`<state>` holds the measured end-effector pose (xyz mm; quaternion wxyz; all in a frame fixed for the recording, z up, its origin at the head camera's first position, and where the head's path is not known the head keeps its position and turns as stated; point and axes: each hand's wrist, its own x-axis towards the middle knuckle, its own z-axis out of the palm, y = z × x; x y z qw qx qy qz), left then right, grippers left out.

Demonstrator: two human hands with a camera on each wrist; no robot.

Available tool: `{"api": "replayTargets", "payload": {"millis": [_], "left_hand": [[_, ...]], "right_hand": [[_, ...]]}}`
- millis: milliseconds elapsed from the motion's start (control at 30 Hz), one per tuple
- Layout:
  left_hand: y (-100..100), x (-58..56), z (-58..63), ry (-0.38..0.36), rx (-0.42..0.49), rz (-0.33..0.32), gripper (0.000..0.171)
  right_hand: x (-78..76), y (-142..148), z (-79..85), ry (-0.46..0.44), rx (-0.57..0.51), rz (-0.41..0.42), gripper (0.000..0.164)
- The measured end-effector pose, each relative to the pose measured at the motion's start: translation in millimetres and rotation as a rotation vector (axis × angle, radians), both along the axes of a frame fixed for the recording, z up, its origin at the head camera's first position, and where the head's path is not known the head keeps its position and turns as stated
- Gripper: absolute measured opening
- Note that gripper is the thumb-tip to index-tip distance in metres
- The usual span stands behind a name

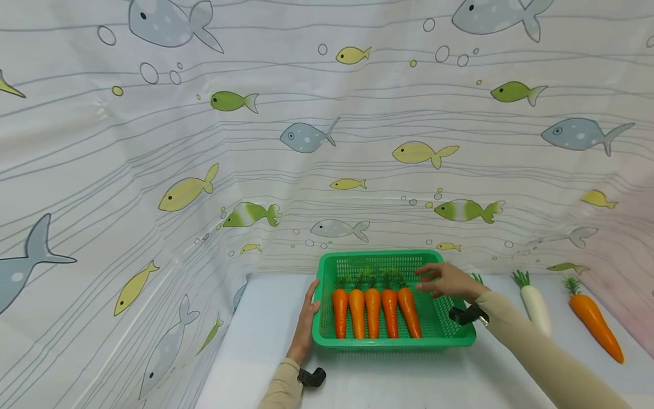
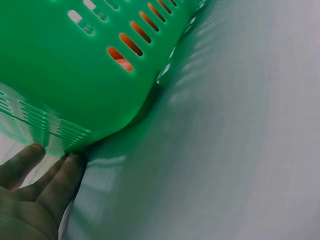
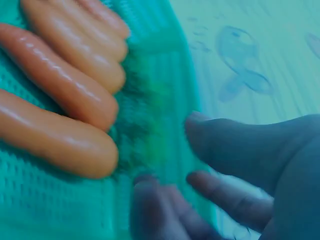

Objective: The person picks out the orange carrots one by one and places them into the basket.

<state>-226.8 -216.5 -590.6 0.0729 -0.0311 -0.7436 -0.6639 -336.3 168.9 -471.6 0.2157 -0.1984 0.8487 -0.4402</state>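
Note:
A green plastic basket (image 1: 393, 342) with slotted walls holds a row of several orange carrots (image 1: 373, 313), their leafy tops toward the back. My left hand (image 1: 305, 321) is at the basket's left side, its fingers extended against the wall. In the left wrist view, the left fingertips (image 2: 75, 160) touch the basket low on its side. My right hand (image 1: 444, 281) hovers over the basket's right part, just right of the last carrot's green top. Its fingers are apart and loosely bent, with nothing between them, near the leaves (image 3: 142, 125) in the right wrist view.
To the right of the basket, a white radish (image 1: 535, 309) and another orange carrot (image 1: 596, 326) lie on the white table (image 1: 255, 329). Another green leafy top (image 1: 477, 278) shows behind my right wrist. A fish-patterned curtain (image 1: 306, 170) stands behind and to the left.

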Motion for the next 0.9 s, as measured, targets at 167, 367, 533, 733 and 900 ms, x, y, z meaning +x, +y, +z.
{"api": "replayTargets", "payload": {"millis": [167, 367, 533, 733, 900], "left_hand": [[-1.8, 0.9, -0.9, -0.004, -0.010, 0.001, 0.059], [-5.6, 1.0, 1.9, -0.013, -0.004, -0.002, 0.059], [-7.9, -0.8, 3.4, -0.015, 0.010, -0.007, 0.059], [-9.0, -0.3, 1.4, -0.003, 0.008, 0.007, 0.060], [-10.1, 0.9, -0.5, -0.006, 0.003, 0.011, 0.060]], "right_hand": [[-5.2, 36.7, 11.5, -0.013, 0.000, -0.090, 0.059], [-6.8, 83.6, 12.0, -0.025, 0.074, -0.214, 0.067], [-9.8, 123.0, 6.8, -0.042, 0.132, -0.239, 0.070], [-9.3, 164.2, 2.4, -0.002, 0.197, -0.297, 0.070], [-5.6, 195.2, -2.6, 0.097, 0.270, -0.343, 0.072]]}}
